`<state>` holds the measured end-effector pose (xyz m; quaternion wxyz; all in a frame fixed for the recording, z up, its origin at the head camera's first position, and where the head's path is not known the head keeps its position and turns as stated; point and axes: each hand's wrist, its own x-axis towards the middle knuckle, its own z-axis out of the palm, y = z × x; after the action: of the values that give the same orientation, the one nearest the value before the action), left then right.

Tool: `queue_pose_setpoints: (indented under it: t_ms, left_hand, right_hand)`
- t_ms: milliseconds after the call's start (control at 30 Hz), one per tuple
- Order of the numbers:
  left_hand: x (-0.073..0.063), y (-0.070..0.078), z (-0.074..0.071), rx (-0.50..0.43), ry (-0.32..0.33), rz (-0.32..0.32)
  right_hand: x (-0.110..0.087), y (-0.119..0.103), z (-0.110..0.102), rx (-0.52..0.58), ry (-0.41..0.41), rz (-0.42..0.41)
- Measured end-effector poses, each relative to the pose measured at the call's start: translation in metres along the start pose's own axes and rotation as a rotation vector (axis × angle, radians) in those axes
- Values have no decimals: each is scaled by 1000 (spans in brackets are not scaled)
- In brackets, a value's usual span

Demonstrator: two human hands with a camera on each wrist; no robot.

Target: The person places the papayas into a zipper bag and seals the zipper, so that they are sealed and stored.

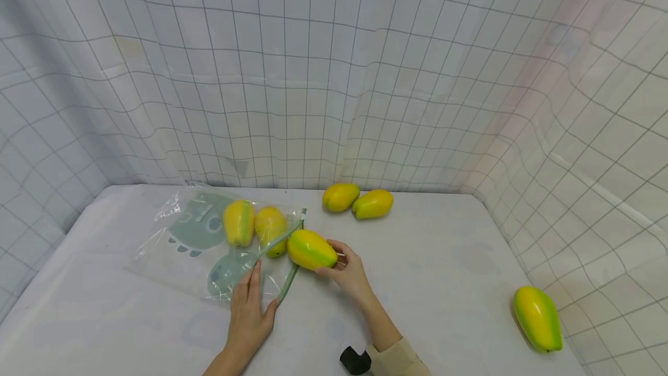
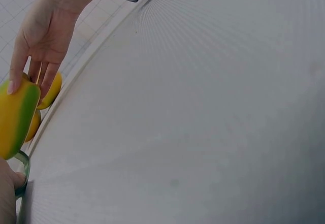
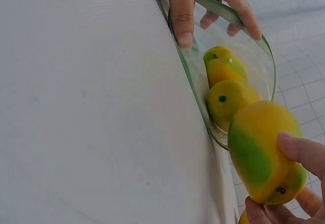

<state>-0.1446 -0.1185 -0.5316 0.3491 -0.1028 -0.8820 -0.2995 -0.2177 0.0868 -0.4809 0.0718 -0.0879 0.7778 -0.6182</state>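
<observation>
A clear plastic zip bag [image 1: 209, 268] with green dinosaur print lies on the table, its green-edged mouth spread toward the right. Two yellow-green papayas [image 1: 239, 223] [image 3: 223, 104] are inside. My left hand [image 1: 247, 312] is at the mouth, thumb on the lower rim [image 3: 190, 82] and fingers spread along the upper rim, holding the two edges apart. At the opening, my right hand [image 1: 349, 271] grips another papaya [image 1: 311, 250] by its near end, thumb on one side and fingers on the other. That papaya's far end meets the bag's edge.
Two more papayas, one [image 1: 341, 196] beside the other [image 1: 373, 204], lie at the table's back edge. A single papaya [image 1: 537, 319] lies far right near the curtain. Grid-patterned curtain [image 1: 323, 74] surrounds the white table [image 1: 443, 283]. A black device [image 1: 356, 360] is at my right wrist.
</observation>
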Motion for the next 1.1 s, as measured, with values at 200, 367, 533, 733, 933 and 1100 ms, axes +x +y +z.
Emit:
queue_pose_setpoints:
  t_ms: [200, 367, 533, 733, 933, 1100]
  left_hand:
    - [-1, -1, 1, -3, 7, 6]
    - [-1, -2, 1, -6, 20, 24]
    - [0, -2, 2, -8, 28, 35]
    - [0, -2, 1, -18, 31, 36]
    - [-1, -3, 3, -7, 24, 34]
    - [-1, -3, 3, -3, 23, 38]
  right_hand:
    - [0, 0, 2, -14, -3, -16]
    - [2, 0, 4, -17, 3, -19]
    - [5, -2, 5, -28, 12, -17]
    - [11, -2, 8, -47, 3, -24]
    - [17, -3, 13, -63, -11, -38]
    - [13, -17, 18, -38, -25, -62]
